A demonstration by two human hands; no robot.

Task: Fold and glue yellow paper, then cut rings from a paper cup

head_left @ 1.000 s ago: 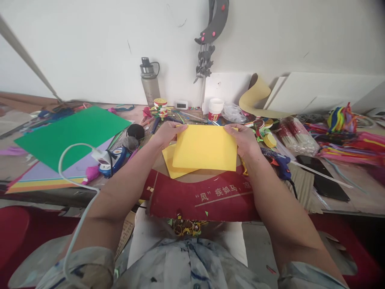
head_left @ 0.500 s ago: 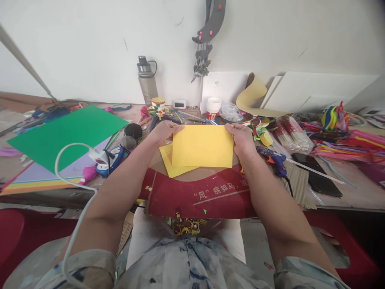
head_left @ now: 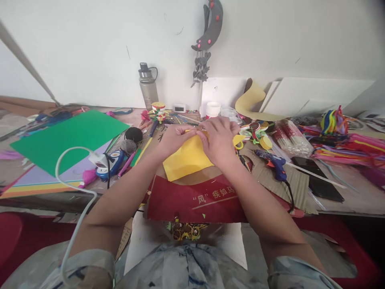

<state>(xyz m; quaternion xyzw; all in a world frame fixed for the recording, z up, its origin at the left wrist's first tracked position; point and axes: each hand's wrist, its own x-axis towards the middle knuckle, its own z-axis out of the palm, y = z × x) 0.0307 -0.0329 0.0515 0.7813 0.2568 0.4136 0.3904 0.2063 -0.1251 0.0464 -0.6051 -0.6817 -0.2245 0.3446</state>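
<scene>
My left hand [head_left: 177, 137] is closed, thumb and fingers pinching the far edge of a yellow sheet of paper [head_left: 188, 158]. Right beside it, my right hand [head_left: 219, 138] bends its fingers down over the same edge, the two thumbs almost meeting. Much of the paper lies under my hands, so I cannot tell whether the edge is folded or rolled, or where one yellow sheet ends and another begins. Below is a red printed cardboard piece [head_left: 180, 202] at the table's near edge.
To the left lie a green sheet [head_left: 72, 138] and a blue-white power strip [head_left: 112, 164] with a white cable. A blue glue gun [head_left: 278, 164] and black phone [head_left: 319, 180] lie to the right. Behind stand a bottle [head_left: 148, 88] and white cup [head_left: 213, 109].
Both hands have come together from the sheet's two sides to the middle of its far edge. The upper yellow sheet no longer shows flat and outspread. The view has tilted slightly upward.
</scene>
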